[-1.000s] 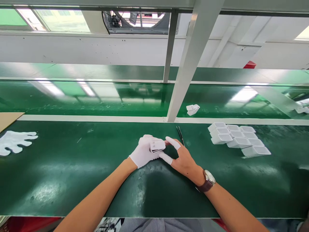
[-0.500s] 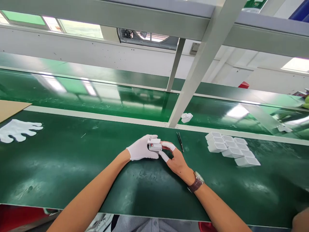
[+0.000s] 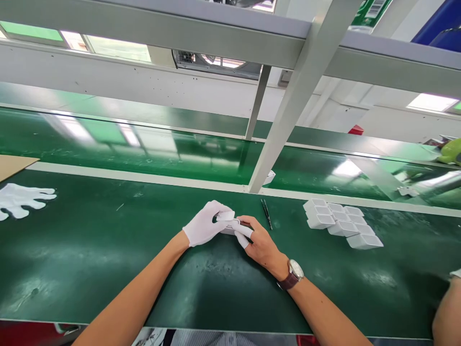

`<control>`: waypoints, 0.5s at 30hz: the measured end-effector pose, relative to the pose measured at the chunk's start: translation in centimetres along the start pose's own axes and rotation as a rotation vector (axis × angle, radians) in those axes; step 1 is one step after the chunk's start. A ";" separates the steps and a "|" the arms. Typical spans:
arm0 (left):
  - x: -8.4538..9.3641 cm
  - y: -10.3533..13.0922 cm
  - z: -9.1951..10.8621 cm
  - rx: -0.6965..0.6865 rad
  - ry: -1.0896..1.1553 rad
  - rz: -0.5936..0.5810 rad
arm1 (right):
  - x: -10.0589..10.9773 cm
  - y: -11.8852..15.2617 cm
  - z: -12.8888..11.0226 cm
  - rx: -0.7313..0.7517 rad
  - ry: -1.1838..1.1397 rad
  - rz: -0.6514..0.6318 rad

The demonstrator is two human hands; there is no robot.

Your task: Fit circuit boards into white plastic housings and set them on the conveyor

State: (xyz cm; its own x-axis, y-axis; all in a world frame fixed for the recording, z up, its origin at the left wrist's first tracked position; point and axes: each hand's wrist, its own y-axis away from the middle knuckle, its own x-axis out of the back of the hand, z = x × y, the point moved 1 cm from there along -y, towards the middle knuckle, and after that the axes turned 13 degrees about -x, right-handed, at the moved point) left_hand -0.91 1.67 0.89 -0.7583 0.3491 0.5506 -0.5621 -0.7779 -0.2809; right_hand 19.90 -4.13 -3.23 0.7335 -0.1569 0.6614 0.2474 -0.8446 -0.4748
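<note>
In a white glove, my left hand [image 3: 203, 226] is closed around a small white plastic case [image 3: 226, 231] with a raised lid. My right hand [image 3: 262, 242] wears white finger cots on thumb and forefinger; these press against the right side of the case. The fingers cover much of the case, so its inside is hardly visible. Dark tweezers [image 3: 266, 214] lie on the green tabletop [image 3: 173, 283], just beyond my right hand. Farther right stands a cluster of several small white open boxes [image 3: 342, 228].
A spare white glove [image 3: 26, 199] and a cardboard sheet [image 3: 16, 164] lie at the left. A slanting metal post [image 3: 283, 127] rises at the table's back edge, with a white piece [image 3: 269, 178] behind it. Another person's arm [image 3: 448, 312] reaches in at the lower right.
My right fingers have moved over the front of the case, and its opening now faces me less. The view has shifted slightly; the other person's arm shows more at the right.
</note>
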 end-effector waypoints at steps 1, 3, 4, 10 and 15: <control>-0.1 0.0 -0.1 0.006 0.008 0.004 | 0.0 0.1 0.1 0.010 0.003 -0.006; -0.3 0.0 -0.3 0.034 0.073 0.006 | -0.1 0.2 0.3 0.018 0.011 -0.016; -0.3 0.0 -0.4 0.060 0.124 0.002 | -0.2 0.3 0.3 0.021 0.017 -0.017; -0.9 -0.4 -0.6 0.264 0.344 0.024 | -0.2 0.6 0.3 -0.002 0.057 -0.064; -1.2 -0.8 -0.3 0.377 0.479 0.019 | 0.0 0.6 0.1 -0.032 0.051 -0.102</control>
State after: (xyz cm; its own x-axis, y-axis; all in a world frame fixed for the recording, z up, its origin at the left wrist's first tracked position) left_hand 0.31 2.05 0.20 -0.8806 0.4612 0.1087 -0.4575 -0.8873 0.0587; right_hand 20.09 -4.58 -3.53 0.6720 -0.0941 0.7345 0.2982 -0.8735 -0.3847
